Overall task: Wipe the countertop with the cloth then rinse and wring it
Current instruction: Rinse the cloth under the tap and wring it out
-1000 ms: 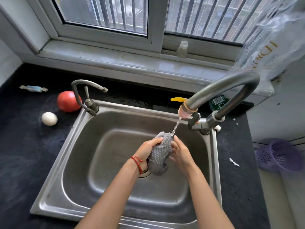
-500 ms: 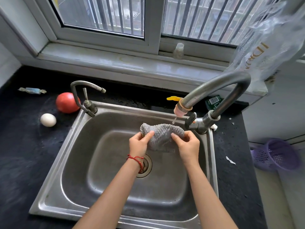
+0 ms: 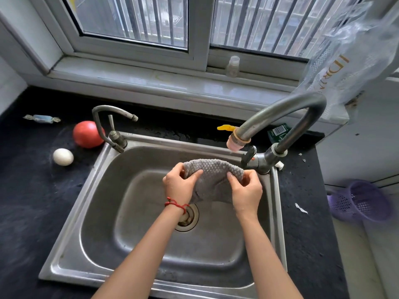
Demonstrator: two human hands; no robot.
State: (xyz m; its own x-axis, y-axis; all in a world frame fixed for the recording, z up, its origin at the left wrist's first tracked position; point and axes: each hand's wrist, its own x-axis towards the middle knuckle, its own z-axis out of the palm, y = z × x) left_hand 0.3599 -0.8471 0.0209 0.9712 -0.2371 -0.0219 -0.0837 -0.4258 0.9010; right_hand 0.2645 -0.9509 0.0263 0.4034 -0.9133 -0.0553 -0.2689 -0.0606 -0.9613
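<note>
A grey knobbly cloth (image 3: 212, 180) is stretched sideways over the steel sink (image 3: 90, 208), just below the big curved tap's pink nozzle (image 3: 235, 144). My left hand (image 3: 179, 186) pinches the cloth's left end, a red string on its wrist. My right hand (image 3: 246, 190) pinches the right end, close to the tap's base. No water stream shows under the nozzle. The black countertop (image 3: 32, 201) surrounds the sink.
A tomato (image 3: 86, 134), an egg (image 3: 63, 156) and a wrapped sweet (image 3: 42, 118) lie left of the sink beside a small tap (image 3: 108, 126). A purple basket (image 3: 362, 201) sits low at right. A plastic bag (image 3: 354, 55) hangs at upper right, a small bottle (image 3: 232, 66) on the sill.
The cloth was bunched upright under running water; my hands have since pulled it out sideways and lifted it nearer the tap. The stream is no longer visible.
</note>
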